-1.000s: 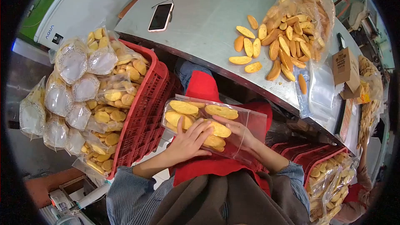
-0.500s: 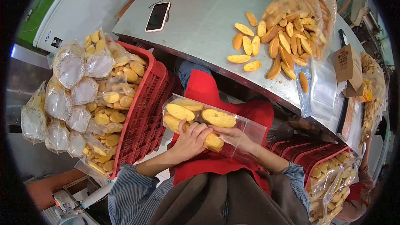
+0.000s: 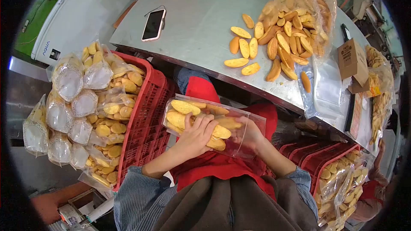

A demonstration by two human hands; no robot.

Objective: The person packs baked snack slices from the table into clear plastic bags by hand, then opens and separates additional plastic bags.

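A clear plastic bag (image 3: 256, 122) lies across my lap, with several yellow, brown-crusted bread slices (image 3: 186, 107) inside it. My left hand (image 3: 198, 135) is closed over the near side of the bag, its fingers pressed on the slices. At the bag's right end, my right hand (image 3: 251, 136) shows through the plastic. Its fingertips meet a blurred bread slice (image 3: 230, 122), and some of its fingers are hidden. Ahead on the metal table (image 3: 192, 21), loose bread slices (image 3: 244, 48) lie beside a large open bag of them (image 3: 314, 13).
A red crate (image 3: 136, 119) on my left is heaped with packed bags with white labels. On my right stands another red crate (image 3: 317, 162) of filled bags. The table holds a phone (image 3: 153, 25), flat plastic bags (image 3: 327, 83) and a cardboard box (image 3: 353, 62). A co-worker's arm (image 3: 379, 162) shows far right.
My right hand's fingers have moved up along the slice, which now looks blurred behind plastic. My left hand still grips the bag. The view has shifted slightly, moving the table contents leftward.
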